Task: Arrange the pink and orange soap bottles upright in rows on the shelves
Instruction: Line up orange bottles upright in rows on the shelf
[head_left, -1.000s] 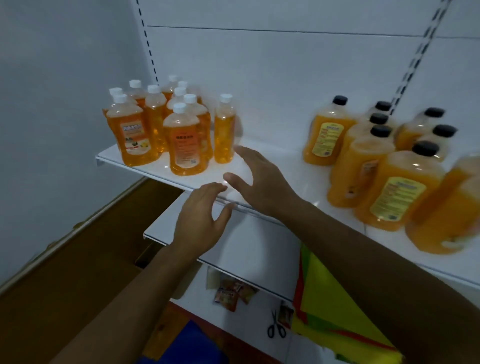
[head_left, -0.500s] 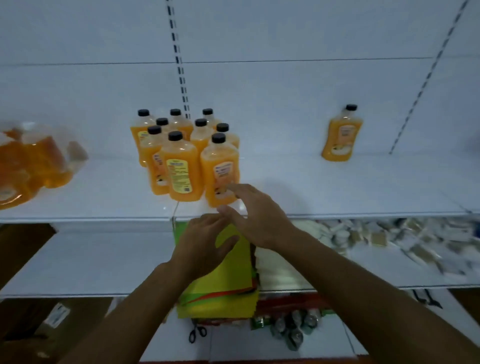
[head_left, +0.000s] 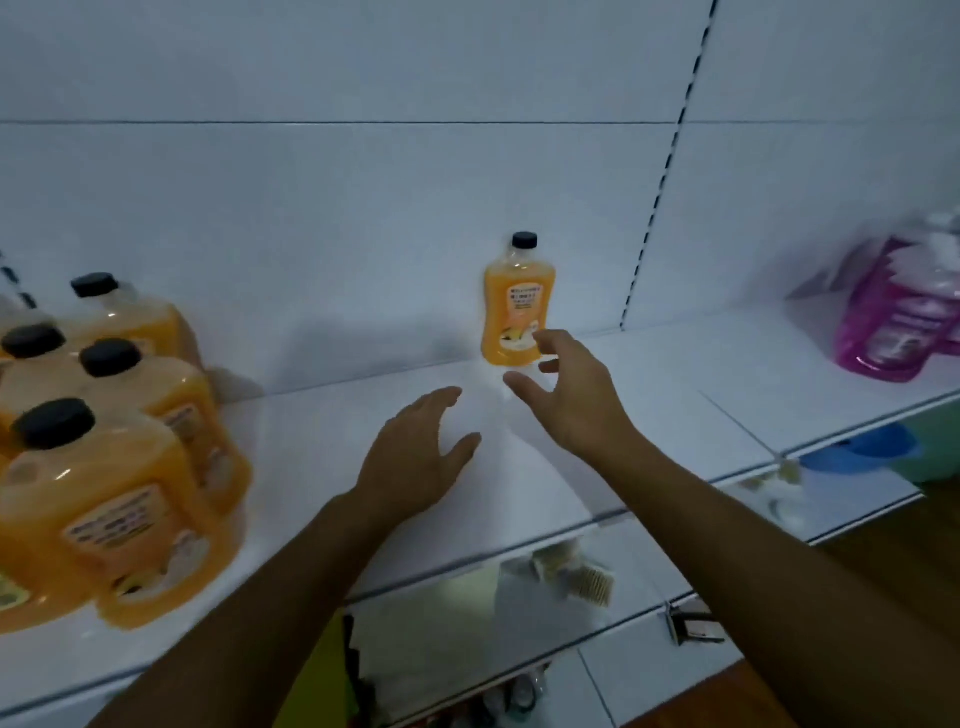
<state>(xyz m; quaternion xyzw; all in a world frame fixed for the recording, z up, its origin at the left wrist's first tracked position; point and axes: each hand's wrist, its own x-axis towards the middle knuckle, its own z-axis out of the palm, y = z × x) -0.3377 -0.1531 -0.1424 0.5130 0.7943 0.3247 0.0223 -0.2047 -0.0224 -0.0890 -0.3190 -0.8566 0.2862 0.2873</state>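
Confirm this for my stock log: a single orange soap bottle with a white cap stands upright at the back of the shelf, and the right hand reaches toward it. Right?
Not quite. The head view shows the single orange soap bottle has a black cap, not a white one. The rest holds: it stands upright at the back of the shelf, and the right hand reaches toward it with open fingers.

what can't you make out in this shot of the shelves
Head view only:
- Pink bottles: motion-blurred and cut by the right edge; count unclear.
- Lone orange bottle: label print too small; right hand covers its base.
- Lower shelf: contents dark, blurred.
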